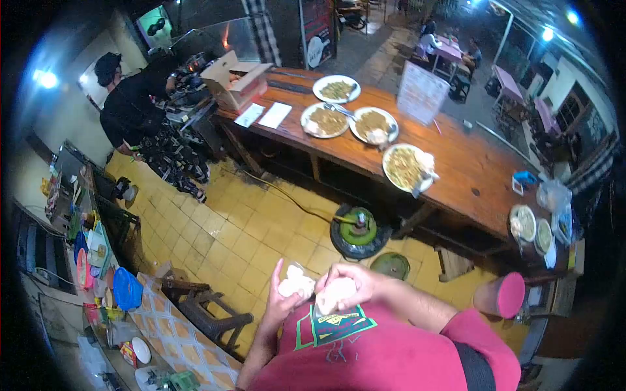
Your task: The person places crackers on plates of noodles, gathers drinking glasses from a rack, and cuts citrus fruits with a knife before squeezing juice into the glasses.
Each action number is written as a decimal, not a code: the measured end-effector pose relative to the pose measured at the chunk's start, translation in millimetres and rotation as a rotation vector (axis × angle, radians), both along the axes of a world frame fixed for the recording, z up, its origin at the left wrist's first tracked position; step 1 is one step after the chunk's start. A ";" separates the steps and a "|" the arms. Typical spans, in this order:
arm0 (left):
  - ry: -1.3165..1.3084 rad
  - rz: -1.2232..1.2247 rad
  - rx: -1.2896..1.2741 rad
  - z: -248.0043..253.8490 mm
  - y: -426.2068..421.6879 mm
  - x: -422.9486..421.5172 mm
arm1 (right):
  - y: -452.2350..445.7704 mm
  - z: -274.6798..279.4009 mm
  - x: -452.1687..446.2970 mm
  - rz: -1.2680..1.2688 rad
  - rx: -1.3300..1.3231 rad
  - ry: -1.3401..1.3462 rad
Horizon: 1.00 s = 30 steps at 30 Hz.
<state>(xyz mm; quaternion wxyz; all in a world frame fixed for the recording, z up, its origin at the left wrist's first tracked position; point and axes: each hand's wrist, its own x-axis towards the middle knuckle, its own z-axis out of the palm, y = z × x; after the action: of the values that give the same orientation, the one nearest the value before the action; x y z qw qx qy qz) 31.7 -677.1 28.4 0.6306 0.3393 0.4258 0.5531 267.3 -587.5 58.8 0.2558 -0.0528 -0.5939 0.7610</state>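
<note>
At lower centre, left hand (276, 306) cups pale pieces (297, 285), one finger raised; right hand (362, 281) pinches pale chunk (337, 292). Probably light, fragile; best held loosely by edges.

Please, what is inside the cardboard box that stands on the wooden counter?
In the open cardboard box, something orange-brown shows, too small to identify. The walls and flaps hide the rest.

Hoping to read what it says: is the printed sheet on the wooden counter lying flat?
No, the sheet stands up on the counter, its printed face showing.
</note>
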 end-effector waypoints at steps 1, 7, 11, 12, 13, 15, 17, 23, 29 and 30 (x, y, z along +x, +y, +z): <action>-0.010 0.010 0.006 -3.4 16.4 -16.9 | 9.8 4.2 -15.6 -0.034 0.055 -0.070; 0.018 0.117 -0.317 -54.4 56.2 -116.7 | 129.7 -22.1 -55.2 -0.646 -0.263 -0.466; 0.199 0.308 -0.586 -149.3 60.0 -201.8 | 289.8 -49.3 -36.6 -1.091 -0.198 -0.629; 0.215 0.390 -0.569 -149.6 59.5 -211.4 | 329.8 -32.6 -42.8 -1.151 -0.237 -0.632; 0.232 0.475 -0.547 -149.4 61.9 -218.4 | 380.4 -42.3 -39.4 -1.139 -0.254 -0.611; 0.142 0.792 -0.576 -177.2 46.8 -228.1 | 477.1 -49.3 -44.3 -1.175 -0.136 -0.517; 0.158 0.844 -0.806 -154.6 42.5 -224.1 | 579.5 -66.6 -46.5 -1.226 0.011 -0.514; 0.425 0.818 -0.943 -150.6 6.9 -212.3 | 829.9 -82.2 -48.8 -1.187 0.622 -0.959; 0.385 0.740 -1.056 -78.6 100.8 -179.4 | 952.4 -107.9 -50.0 -0.920 0.655 -1.239; 0.297 0.764 -1.089 -71.6 115.7 -178.6 | 958.9 -108.9 -52.4 -0.817 0.739 -1.307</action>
<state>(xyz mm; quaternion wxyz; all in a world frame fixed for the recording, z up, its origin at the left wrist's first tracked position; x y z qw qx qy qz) -146.9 -561.4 -43.1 0.4067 -0.1283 0.8154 0.3915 214.9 371.4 -50.1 0.1169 -0.6042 -0.7666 0.1833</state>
